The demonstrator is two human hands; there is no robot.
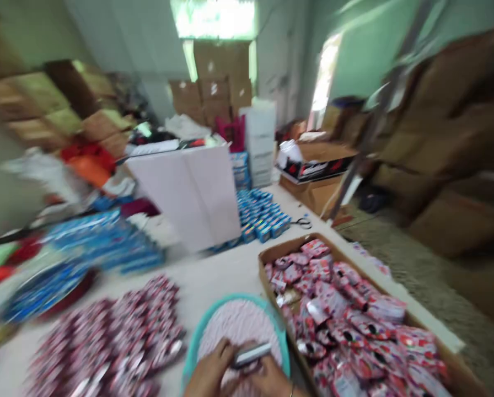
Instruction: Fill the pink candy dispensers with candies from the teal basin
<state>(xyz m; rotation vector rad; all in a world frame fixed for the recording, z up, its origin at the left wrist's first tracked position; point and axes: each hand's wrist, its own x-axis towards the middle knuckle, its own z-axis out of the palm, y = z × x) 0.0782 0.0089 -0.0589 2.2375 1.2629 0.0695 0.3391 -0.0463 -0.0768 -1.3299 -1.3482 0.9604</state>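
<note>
My left hand [210, 370] and my right hand [267, 377] meet at the bottom edge over a round teal-rimmed tray [197, 336] with a pale pink surface. Together the fingers pinch a small silvery packet [252, 354] lying across the tray. A bangle shows on my right wrist. To the right stands an open cardboard box [272, 255] heaped with several red-and-pink sachets [346, 314]. Left of the tray, a spread of the same sachets [110, 342] lies on the white table. The picture is blurred by motion.
Blue packets [263, 215] are stacked beyond a white folded board [189, 187]. More blue packs [102, 242] lie at the left. Scissors [300, 223] rest near the table's far edge. Cardboard cartons [218, 77] pile up along the back and right walls.
</note>
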